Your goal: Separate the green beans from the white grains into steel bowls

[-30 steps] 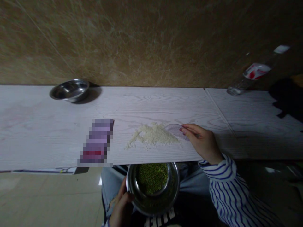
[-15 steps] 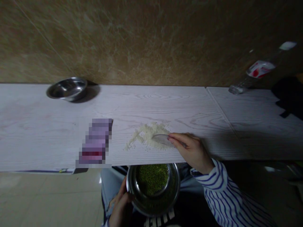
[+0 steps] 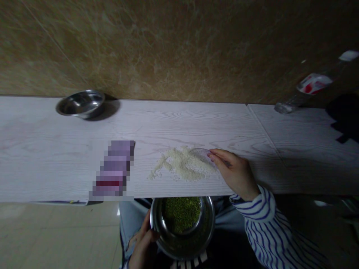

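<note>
White rice grains lie in a loose, spread heap on the table. My right hand pinches a thin clear plastic piece with a curved edge, held at the right side of the rice. Its far part overlaps the grains, and whether it touches the tabletop is hard to tell. Below the table's front edge, a steel bowl sits over my lap with green mung beans in it. My left hand grips this bowl by its left rim, the fingers partly in shadow.
On the pale wood-grain table, a second steel bowl stands at the back left near the wall. A blurred-out purple item lies left of the rice. A clear bottle and a dark object are at the right.
My right hand has moved right and slightly away from me with the clear plastic piece. More of the rice shows where the piece was. My left hand still holds the bowl.
</note>
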Demonstrator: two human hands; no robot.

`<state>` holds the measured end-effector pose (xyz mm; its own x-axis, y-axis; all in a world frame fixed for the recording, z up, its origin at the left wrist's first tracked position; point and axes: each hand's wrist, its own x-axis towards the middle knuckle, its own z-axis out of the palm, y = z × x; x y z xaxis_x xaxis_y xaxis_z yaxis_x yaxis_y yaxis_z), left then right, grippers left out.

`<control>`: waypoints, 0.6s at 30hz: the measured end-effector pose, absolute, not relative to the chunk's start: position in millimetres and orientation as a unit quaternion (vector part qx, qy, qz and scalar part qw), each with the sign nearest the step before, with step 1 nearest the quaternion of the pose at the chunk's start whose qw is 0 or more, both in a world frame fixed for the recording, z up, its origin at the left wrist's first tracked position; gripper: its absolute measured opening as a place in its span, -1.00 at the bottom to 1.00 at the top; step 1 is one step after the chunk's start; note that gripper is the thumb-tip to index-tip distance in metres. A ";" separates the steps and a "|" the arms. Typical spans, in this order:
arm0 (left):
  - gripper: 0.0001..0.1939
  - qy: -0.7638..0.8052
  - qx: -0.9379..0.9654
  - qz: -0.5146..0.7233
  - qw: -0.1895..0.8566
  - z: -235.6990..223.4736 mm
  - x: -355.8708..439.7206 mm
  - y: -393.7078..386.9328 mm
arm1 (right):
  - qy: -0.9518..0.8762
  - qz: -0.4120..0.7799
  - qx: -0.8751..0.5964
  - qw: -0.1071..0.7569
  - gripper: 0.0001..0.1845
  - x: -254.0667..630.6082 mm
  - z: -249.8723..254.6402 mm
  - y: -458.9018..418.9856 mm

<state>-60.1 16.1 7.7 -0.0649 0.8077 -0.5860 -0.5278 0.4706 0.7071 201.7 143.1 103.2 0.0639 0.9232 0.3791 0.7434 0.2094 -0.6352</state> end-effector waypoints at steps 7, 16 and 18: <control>-0.41 0.519 0.123 0.490 0.690 9.7 -61.0 16.1 | -0.731 0.082 -0.575 0.357 -0.79 186.3 107.6 149.4; -0.45 0.511 0.110 0.504 0.688 5.7 -64.4 14.8 | -0.720 0.063 -0.601 0.341 -0.79 202.8 109.2 151.2; -0.46 0.513 0.110 0.501 0.688 5.8 -64.7 14.4 | -0.723 0.065 -0.595 0.345 -0.79 199.2 109.4 149.9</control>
